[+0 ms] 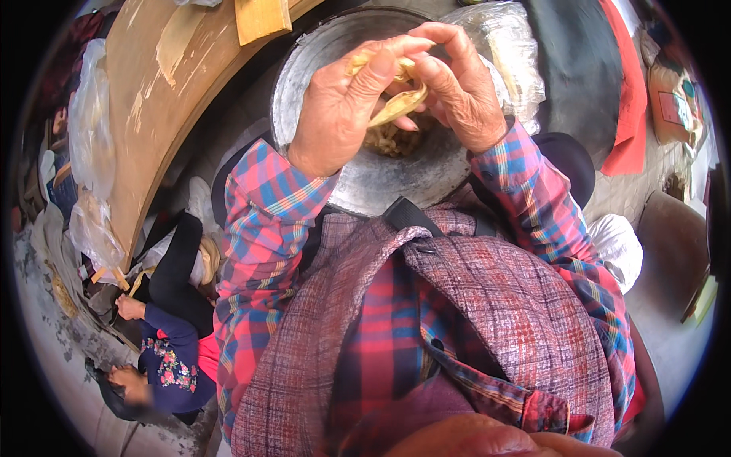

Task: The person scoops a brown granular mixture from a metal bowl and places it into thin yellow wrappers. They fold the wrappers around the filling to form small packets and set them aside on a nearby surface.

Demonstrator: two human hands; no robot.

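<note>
My left hand (345,100) pinches a pale yellow, folded strip that looks like dried corn husk (400,105). The fingers of my right hand (457,85) grip the same strip from the other side, and its loose end curves down between both hands. Below them is a wide, round metal basin (388,185), worn and grey, close to my lap. Small yellowish pieces (391,141) lie in its bottom, too partly covered by my hands to name.
A curved-looking wooden board (143,114) runs along the left, with a yellow wood block (262,20) on it. Clear plastic bags (94,120) hang at its edge. Beyond the basin lies a plastic-wrapped bundle (502,51). Another person (171,348) sits at lower left.
</note>
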